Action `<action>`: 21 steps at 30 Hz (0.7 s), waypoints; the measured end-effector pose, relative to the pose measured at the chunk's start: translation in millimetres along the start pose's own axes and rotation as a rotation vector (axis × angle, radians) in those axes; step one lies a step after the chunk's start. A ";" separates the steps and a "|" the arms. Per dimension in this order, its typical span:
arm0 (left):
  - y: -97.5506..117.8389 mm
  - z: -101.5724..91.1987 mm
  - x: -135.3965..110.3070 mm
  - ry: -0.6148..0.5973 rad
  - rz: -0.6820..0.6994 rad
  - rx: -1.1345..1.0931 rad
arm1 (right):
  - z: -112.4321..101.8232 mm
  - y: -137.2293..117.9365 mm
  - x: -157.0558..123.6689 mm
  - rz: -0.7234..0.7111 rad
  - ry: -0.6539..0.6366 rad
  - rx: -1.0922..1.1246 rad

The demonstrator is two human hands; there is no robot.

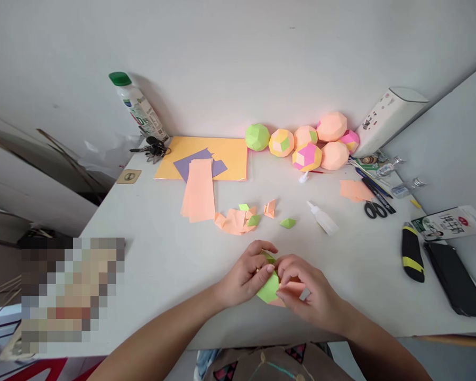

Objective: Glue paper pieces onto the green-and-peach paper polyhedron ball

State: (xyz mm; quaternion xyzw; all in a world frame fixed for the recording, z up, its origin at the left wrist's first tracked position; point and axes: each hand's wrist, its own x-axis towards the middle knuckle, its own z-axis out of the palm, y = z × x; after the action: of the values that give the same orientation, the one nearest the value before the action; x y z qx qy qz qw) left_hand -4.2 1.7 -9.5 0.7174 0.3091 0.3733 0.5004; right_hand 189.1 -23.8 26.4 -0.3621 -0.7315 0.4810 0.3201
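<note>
Near the table's front edge, both hands close around a partly built green and peach folded-paper ball [268,291]. My left hand [248,275] grips its green upper side with thumb and fingers. My right hand [307,288] pinches the peach part on the right; the fingers hide much of it. Just beyond lie loose folded pieces: a small green paper unit [287,223], a peach folded unit [269,208] and a cluster of peach and green pieces [235,219]. To the right of them a white glue bottle [323,218] lies on its side, its cap [303,177] apart from it.
Finished paper balls [281,143] stand along the wall. Peach paper strips [200,190] overlap a yellow sheet pack [206,145] at the back left. Black scissors [375,210], a utility knife [412,253], a black phone-like case [458,278] and a milk carton [450,223] lie right.
</note>
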 end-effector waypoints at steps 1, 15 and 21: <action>0.0 0.2 0.1 0.001 0.001 -0.003 | 1.0 1.2 0.2 -0.042 -0.001 0.004; -0.4 -2.8 2.6 0.082 -0.209 -0.068 | -16.9 -4.7 2.2 0.085 0.056 -0.299; 2.3 -2.5 3.4 0.086 -0.209 -0.063 | -14.1 -5.4 3.1 0.140 0.017 -0.212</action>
State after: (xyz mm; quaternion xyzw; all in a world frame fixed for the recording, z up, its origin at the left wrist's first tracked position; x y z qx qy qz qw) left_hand -4.4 5.0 -6.0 0.6485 0.3918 0.3590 0.5450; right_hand 197.8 -16.0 36.5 -0.4482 -0.7485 0.4189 0.2518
